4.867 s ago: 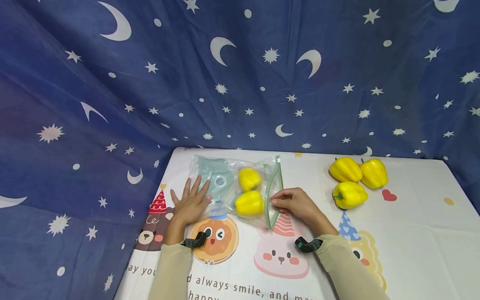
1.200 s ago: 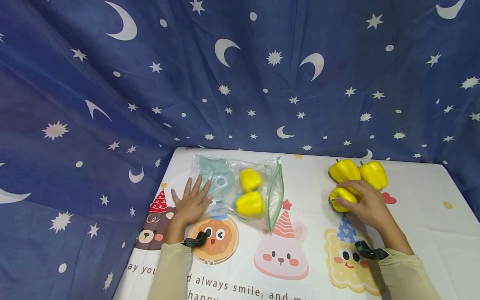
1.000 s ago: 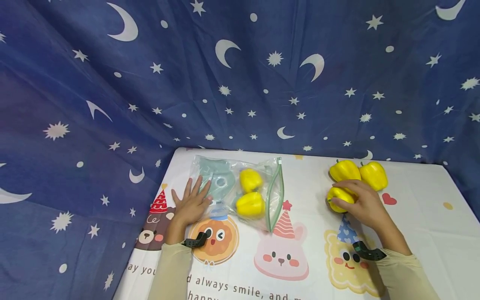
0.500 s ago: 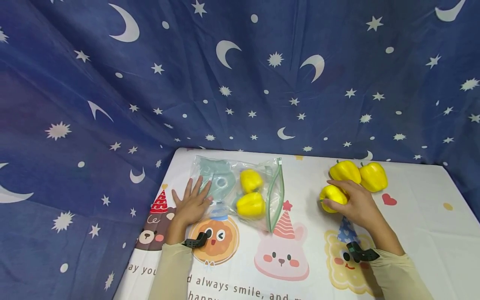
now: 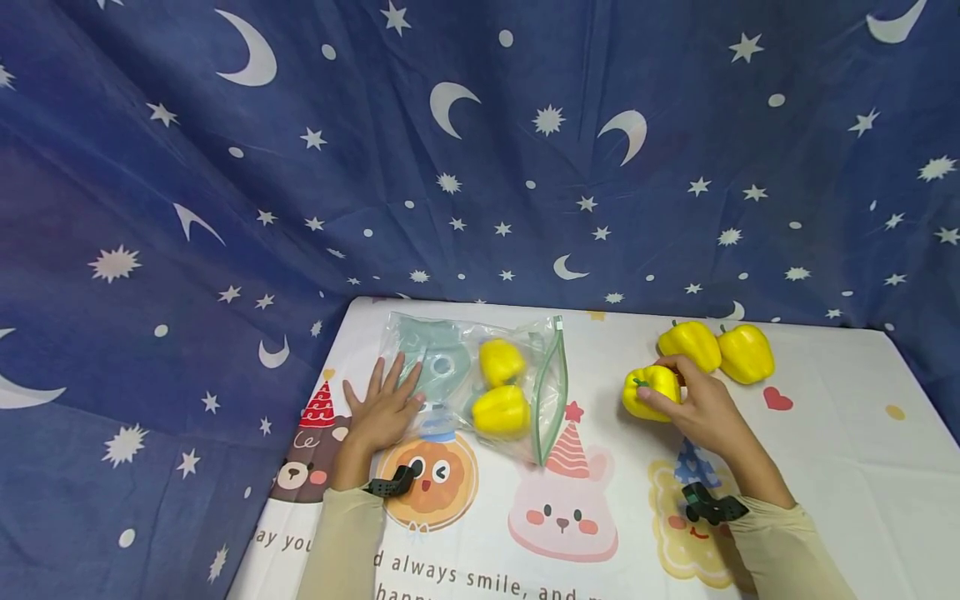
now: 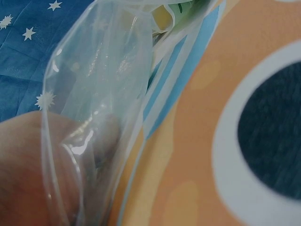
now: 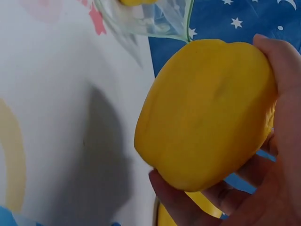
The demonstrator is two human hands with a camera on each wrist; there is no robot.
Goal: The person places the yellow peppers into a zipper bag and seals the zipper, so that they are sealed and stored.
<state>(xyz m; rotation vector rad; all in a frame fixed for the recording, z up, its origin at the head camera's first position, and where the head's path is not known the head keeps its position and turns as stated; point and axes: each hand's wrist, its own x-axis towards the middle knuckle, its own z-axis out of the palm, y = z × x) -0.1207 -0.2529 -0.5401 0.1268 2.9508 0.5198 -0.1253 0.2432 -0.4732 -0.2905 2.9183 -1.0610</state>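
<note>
My right hand point(image 5: 701, 408) grips a yellow bell pepper point(image 5: 649, 393), thumb on one side and fingers on the other. In the right wrist view this pepper point(image 7: 207, 113) appears lifted, with a shadow on the cloth beside it. A clear zip bag point(image 5: 465, 333) with a green zip edge lies on the table, its mouth towards the right and gaping. Inside it are two yellow bell peppers, one point(image 5: 501, 361) behind the other point(image 5: 501, 410). My left hand point(image 5: 382, 408) lies flat with spread fingers on the bag's closed end. The left wrist view shows the clear plastic point(image 6: 99, 94) over part of that hand.
Two more yellow bell peppers, one point(image 5: 688, 344) touching the other point(image 5: 746, 353), lie at the back right. A white tablecloth point(image 5: 832, 433) with cartoon prints covers the table. Behind it hangs a blue curtain point(image 5: 480, 150) with moons and stars.
My right hand has left the bag's mouth, taken the front pepper of the group of three, and carried it left towards the bag. My left hand stays in place.
</note>
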